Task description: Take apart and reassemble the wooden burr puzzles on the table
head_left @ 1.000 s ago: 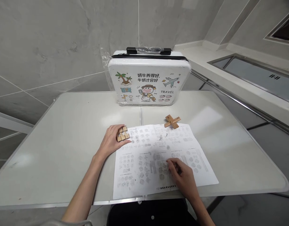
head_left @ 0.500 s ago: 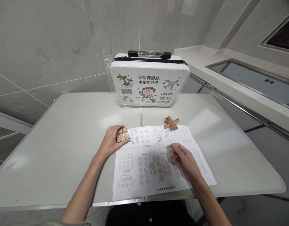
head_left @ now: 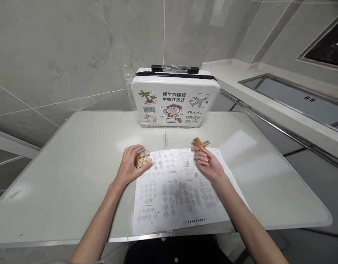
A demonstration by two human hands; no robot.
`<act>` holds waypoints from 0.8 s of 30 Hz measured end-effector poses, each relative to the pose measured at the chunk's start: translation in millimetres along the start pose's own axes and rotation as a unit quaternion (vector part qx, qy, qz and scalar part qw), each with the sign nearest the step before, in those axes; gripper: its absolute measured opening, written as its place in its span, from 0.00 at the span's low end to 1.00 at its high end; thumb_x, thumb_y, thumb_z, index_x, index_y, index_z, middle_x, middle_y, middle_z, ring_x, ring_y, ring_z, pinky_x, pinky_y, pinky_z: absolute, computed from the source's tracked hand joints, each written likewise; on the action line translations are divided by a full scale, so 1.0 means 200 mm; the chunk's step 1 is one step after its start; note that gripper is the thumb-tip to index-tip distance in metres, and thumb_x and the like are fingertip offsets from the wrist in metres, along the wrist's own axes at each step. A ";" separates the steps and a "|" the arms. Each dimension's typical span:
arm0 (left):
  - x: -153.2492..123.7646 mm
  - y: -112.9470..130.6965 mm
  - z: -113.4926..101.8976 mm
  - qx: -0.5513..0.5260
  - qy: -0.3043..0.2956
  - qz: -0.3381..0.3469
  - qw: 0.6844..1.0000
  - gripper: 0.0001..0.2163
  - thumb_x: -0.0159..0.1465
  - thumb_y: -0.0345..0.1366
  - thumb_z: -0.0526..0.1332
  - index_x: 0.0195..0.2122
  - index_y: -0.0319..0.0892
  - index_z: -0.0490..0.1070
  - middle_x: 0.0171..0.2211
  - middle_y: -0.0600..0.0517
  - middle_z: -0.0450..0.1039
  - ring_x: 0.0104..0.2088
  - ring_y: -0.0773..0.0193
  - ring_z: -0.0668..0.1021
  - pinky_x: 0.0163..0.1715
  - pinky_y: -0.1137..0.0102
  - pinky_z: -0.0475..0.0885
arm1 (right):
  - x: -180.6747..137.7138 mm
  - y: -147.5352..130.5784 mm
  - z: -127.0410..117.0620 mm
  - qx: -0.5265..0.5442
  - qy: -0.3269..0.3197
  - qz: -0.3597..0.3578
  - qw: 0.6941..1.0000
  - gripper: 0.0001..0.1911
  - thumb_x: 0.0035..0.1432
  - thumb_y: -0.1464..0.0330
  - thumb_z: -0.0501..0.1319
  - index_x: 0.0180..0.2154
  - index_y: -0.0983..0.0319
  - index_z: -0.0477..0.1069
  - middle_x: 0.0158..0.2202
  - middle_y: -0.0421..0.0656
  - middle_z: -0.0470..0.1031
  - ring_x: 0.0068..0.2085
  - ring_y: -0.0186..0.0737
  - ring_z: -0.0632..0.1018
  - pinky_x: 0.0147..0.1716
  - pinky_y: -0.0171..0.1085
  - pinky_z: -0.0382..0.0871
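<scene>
A small light-wood interlocking puzzle (head_left: 144,159), with notched pieces and gaps, rests at the left edge of the printed sheet (head_left: 155,229). Around its left side curls my left hand (head_left: 129,164), thumb at the near edge and fingers at the far edge. At the sheet's far right edge are crossed wooden puzzle pieces (head_left: 201,143), darker brown with small black marks. My right hand (head_left: 209,164) pinches the near end of this cross; its fingertips partly cover that end. Rows of small printed diagrams fill the paper between both hands.
The pale folding table (head_left: 83,176) has a seam down its middle. At its far edge stands a white cartoon suitcase (head_left: 175,102) in clear plastic, with a black handle. A counter (head_left: 268,73) runs along the right, and a grey tiled wall (head_left: 75,55) is behind.
My right hand has moved forward from above the sheet to the wooden cross and closed on its near end. My left hand stays at the light-wood puzzle. The camera view shifted slightly.
</scene>
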State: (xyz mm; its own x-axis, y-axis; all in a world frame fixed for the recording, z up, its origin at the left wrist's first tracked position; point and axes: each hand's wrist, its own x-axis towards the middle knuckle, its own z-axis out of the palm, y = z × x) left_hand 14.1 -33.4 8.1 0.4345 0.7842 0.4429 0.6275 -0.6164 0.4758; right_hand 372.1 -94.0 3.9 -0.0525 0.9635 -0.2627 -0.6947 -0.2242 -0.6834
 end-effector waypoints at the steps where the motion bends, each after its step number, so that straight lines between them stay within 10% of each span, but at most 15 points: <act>1: 0.00 0.02 0.00 0.003 0.018 0.005 1.000 0.28 0.65 0.48 0.71 0.63 0.50 0.65 0.62 0.42 0.70 0.62 0.43 0.72 0.62 0.46 0.71 | 0.01 0.01 0.00 -0.013 0.000 -0.001 1.000 0.08 0.65 0.64 0.65 0.35 0.57 0.68 0.23 0.30 0.47 0.20 0.33 0.49 0.12 0.29 0.51; 5: 0.03 0.13 0.02 -0.019 0.066 0.025 0.997 0.20 0.69 0.43 0.68 0.59 0.49 0.67 0.57 0.44 0.73 0.59 0.47 0.76 0.60 0.48 0.73 | -0.01 0.05 0.04 -0.088 -0.013 0.016 0.996 0.13 0.63 0.57 0.64 0.32 0.58 0.68 0.21 0.30 0.49 0.20 0.32 0.49 0.15 0.30 0.46; 12: 0.12 0.40 0.23 -0.060 -0.070 0.042 0.995 0.17 0.72 0.47 0.65 0.58 0.47 0.70 0.49 0.44 0.80 0.49 0.48 0.81 0.49 0.53 0.76 | -0.06 0.12 0.10 -0.215 -0.095 0.056 0.970 0.19 0.66 0.52 0.61 0.29 0.57 0.66 0.17 0.31 0.57 0.17 0.34 0.59 0.19 0.35 0.54; 24: 0.09 0.44 0.40 -0.002 -0.006 0.062 0.998 0.11 0.76 0.40 0.56 0.36 0.46 0.73 0.26 0.51 0.76 0.27 0.59 0.78 0.29 0.63 0.68 | -0.05 0.16 0.08 -0.245 -0.094 -0.008 0.965 0.21 0.69 0.52 0.61 0.29 0.57 0.65 0.18 0.30 0.58 0.17 0.32 0.61 0.20 0.35 0.55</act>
State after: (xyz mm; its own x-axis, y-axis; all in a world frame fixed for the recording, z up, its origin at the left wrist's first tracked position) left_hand 128.8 -67.3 -3.8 0.5163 0.7027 0.4896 0.5653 -0.7091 0.4215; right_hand 339.0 -108.0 -5.4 -0.2059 0.9665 -0.1531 -0.2762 -0.2075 -0.9384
